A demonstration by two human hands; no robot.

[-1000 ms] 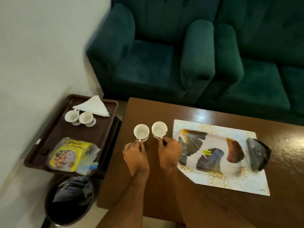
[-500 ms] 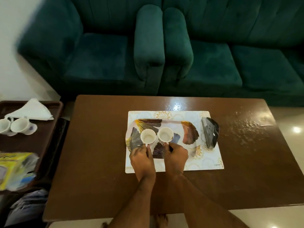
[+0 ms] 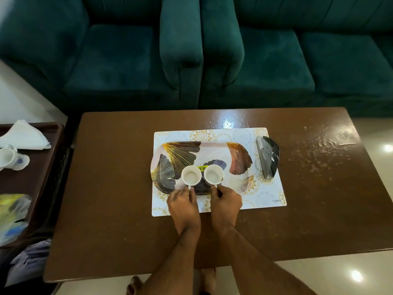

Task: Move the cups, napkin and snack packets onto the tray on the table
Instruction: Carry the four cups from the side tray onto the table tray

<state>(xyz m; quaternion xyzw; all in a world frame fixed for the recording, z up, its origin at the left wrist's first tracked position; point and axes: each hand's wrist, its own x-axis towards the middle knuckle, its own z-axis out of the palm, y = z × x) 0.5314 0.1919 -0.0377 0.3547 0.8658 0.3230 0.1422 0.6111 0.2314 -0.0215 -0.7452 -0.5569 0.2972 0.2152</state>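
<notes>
Your left hand (image 3: 182, 206) and right hand (image 3: 225, 202) each pinch a white cup's handle, left cup (image 3: 191, 176) and right cup (image 3: 214, 174) side by side on the leaf-patterned tray (image 3: 212, 149).

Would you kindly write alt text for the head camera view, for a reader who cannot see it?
Two bare hands, left hand and right hand, each hold a small white cup, left cup and right cup, by the handle over a leaf-patterned tray on a brown table. A napkin, another cup and a snack packet wait on a dark side tray.
</notes>
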